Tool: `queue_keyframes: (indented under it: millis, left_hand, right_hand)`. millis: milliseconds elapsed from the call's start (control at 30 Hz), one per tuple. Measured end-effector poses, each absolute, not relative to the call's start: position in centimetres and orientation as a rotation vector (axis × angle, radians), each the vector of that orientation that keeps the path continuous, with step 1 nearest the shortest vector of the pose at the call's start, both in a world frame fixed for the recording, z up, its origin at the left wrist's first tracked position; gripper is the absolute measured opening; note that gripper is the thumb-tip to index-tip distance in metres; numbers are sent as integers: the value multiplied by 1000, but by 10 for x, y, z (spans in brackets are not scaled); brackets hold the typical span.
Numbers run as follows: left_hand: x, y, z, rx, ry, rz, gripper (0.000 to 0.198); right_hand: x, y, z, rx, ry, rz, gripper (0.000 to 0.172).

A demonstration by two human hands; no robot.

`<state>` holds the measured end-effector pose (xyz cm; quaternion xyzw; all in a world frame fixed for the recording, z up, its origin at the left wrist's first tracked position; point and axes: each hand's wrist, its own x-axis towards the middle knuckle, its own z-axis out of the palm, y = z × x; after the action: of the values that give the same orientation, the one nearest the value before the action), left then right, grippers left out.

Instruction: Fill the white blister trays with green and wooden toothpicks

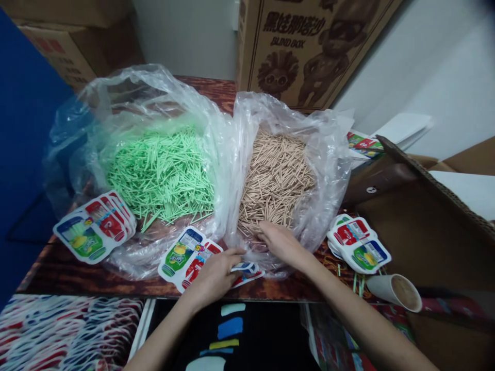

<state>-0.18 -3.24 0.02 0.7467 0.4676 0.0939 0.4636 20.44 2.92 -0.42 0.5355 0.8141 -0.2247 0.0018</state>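
Note:
My left hand [216, 273] rests on a fan of printed drink-picture cards [185, 255] at the table's front edge, fingers curled over them. My right hand [280, 242] reaches into the near edge of a clear plastic bag [328, 154] full of tan sticks [276, 178], fingers bent among the sticks. Whether it grips any is hidden. To the left lies a second clear bag [127, 93] holding green sticks [164, 172].
More card stacks lie at front left [95, 226] and at right [358, 245]. A paper cup [394, 291] lies on its side at right. Cardboard boxes stand behind [309, 46] and at right [425, 216]. A blue panel [23, 129] borders the left.

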Motion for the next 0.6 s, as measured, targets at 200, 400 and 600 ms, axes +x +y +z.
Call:
queue_keyframes:
  millis: [200, 400, 600]
  left_hand:
    - [-2, -33, -1, 1817, 1157, 274, 29]
    - [-1, -34, -4, 1826, 1159, 301, 28]
    - [-1, -35, -4, 1823, 1158, 307, 28]
  right_hand:
    - [214, 57, -10, 2089, 2457, -1885, 17]
    - [201, 57, -10, 1903, 1534, -3078, 30]
    - [207, 60, -17, 2326, 2021, -2617, 20]
